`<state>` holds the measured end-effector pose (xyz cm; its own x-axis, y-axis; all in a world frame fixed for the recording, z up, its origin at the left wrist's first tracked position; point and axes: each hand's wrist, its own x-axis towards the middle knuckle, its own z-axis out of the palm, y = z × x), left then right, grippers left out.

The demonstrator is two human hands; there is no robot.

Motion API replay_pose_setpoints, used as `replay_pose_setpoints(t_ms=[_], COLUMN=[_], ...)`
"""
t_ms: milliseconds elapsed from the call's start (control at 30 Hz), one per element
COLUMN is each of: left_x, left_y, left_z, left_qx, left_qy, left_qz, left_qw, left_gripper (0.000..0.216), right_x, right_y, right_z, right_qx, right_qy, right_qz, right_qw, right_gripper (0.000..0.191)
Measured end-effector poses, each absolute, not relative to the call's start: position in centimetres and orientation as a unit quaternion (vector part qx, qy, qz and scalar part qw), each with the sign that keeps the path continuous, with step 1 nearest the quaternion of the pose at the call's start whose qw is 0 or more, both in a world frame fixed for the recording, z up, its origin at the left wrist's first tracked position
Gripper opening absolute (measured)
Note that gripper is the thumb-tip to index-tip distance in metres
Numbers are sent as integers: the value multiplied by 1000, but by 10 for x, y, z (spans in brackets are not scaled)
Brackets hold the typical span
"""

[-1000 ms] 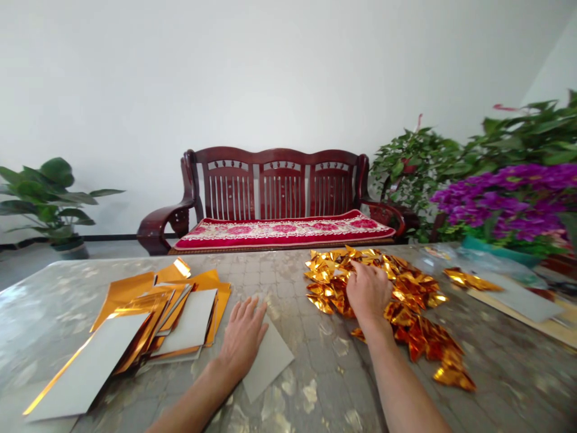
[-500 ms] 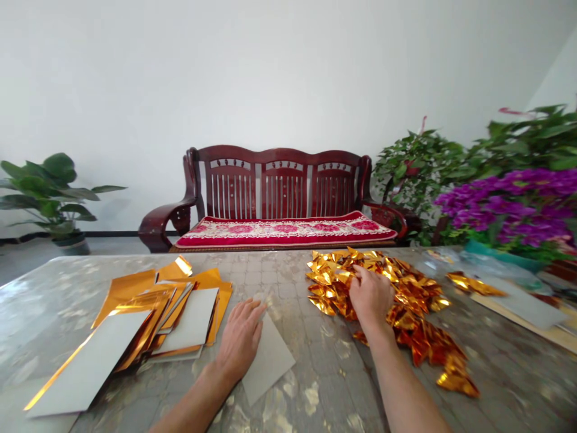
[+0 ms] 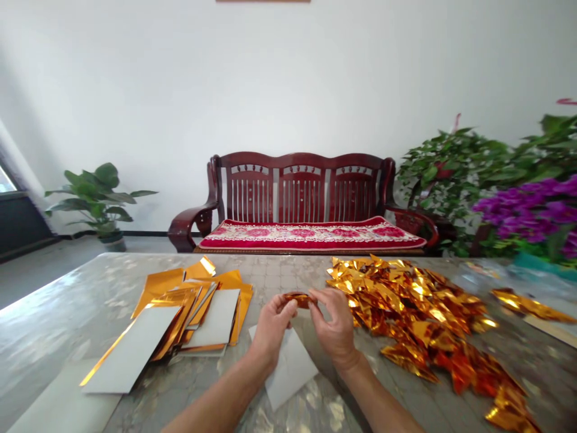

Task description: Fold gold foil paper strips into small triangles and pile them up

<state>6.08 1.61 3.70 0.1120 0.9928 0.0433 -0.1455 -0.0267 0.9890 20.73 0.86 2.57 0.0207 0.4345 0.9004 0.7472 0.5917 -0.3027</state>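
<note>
Gold foil piece (image 3: 298,299) between left hand (image 3: 271,332) and right hand (image 3: 333,322), fingers pinched on it from both sides; light, even pressure likely best. Foil heap (image 3: 419,319) at 3 o'clock.

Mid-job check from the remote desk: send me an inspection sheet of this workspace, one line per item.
surface: glossy mottled grey tabletop
job's things: small gold foil piece held between the hands; heap of folded gold foil to the right; stack of gold-backed grey cards to the left; single grey card under the hands
clutter: gold foil strips at the far right edge
hands: left hand and right hand both pinch the foil piece
cables: nothing seen
surroundings: dark red wooden bench, green potted plant, purple flowers
</note>
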Motion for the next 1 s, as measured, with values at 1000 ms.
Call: replay_pose_setpoints(t_ms=[1000], left_x=[52], left_y=[10], left_z=[18], left_qx=[745], left_qy=[463], left_qz=[478], left_qw=[47], left_gripper=[8], right_x=[198], right_y=[9], right_z=[21], right_qx=[-431], right_qy=[-698], right_qz=[-12], right_qw=[573], right_gripper=[8])
